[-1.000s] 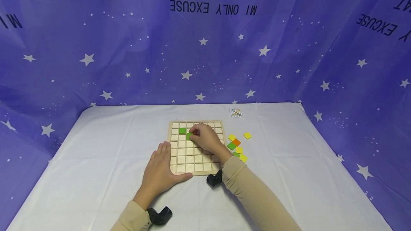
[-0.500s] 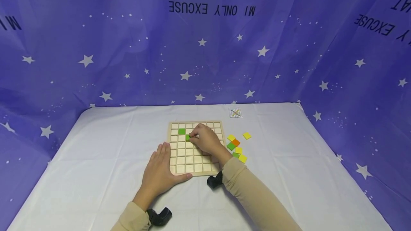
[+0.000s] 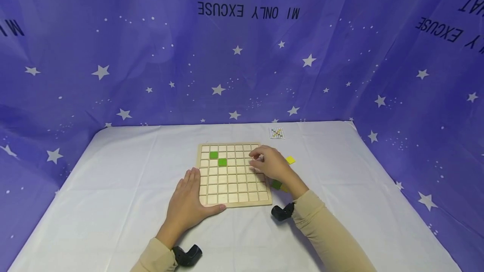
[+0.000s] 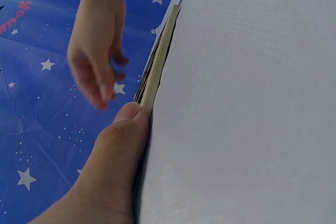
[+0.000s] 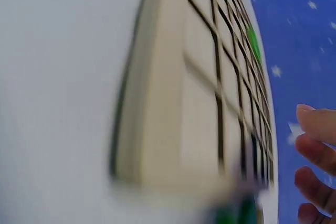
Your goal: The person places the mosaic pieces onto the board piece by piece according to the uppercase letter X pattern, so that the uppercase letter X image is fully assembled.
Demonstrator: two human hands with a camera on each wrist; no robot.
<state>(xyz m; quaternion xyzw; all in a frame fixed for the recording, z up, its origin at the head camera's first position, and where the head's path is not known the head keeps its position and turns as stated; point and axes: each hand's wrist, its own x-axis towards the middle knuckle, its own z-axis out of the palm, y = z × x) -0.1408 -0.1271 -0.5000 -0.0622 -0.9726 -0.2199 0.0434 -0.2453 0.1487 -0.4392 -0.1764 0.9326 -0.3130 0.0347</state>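
Note:
A wooden grid board (image 3: 232, 188) lies on the white table, with one green tile (image 3: 214, 154) and a second green tile (image 3: 222, 162) in its cells, diagonal to each other. My left hand (image 3: 186, 204) rests along the board's left edge, its thumb (image 4: 123, 124) at the near edge. Over the board's right edge hovers my right hand (image 3: 274, 163), fingers loosely bent and apart, holding nothing; in the right wrist view its fingers (image 5: 315, 150) are spread. Partly hidden by that hand are a yellow tile (image 3: 290, 160) and a green tile (image 3: 277, 184) right of the board.
A small printed card (image 3: 277, 133) with a coloured grid pattern lies behind the board, toward the back of the table (image 3: 363, 158). A purple cloth (image 3: 170, 62) with stars hangs behind and at the sides. Each wrist carries a black device.
My right hand has let go of the second green tile and moved right, from the board's upper middle to its right edge, now covering several loose tiles. My left hand has stayed in place.

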